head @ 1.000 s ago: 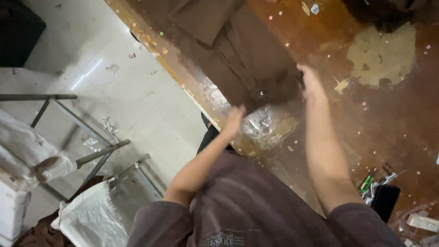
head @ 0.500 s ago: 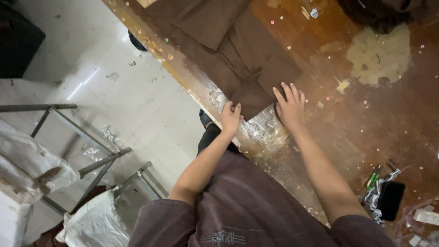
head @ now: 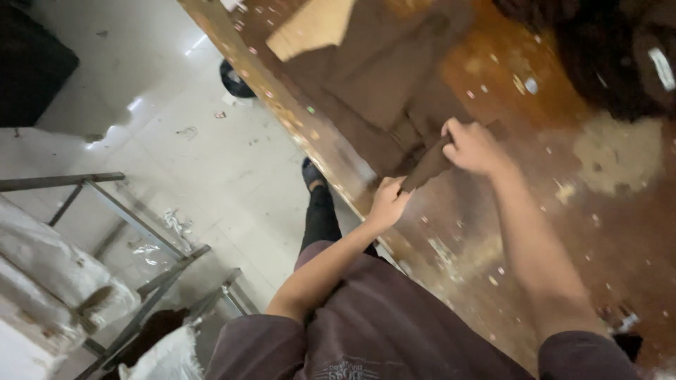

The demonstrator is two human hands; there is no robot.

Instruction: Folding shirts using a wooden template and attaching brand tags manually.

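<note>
A brown garment (head: 373,91) lies spread on a worn wooden table (head: 535,204). My left hand (head: 387,202) grips the garment's near edge at the table's front edge. My right hand (head: 473,146) is closed on the same edge a little farther in, and the cloth between both hands is lifted into a dark fold (head: 426,165). A tan cardboard-like piece (head: 310,29) rests on the garment's far part.
A dark pile of cloth (head: 612,56) sits at the table's far right. Left of the table is a pale tiled floor (head: 204,162) with a metal rack (head: 120,232) holding white sacks (head: 56,281). My foot in a dark shoe (head: 313,176) stands by the table.
Both hands went from lying flat on the garment's near edge to closing on it and lifting it. The view has shifted, and the garment now lies farther up the table.
</note>
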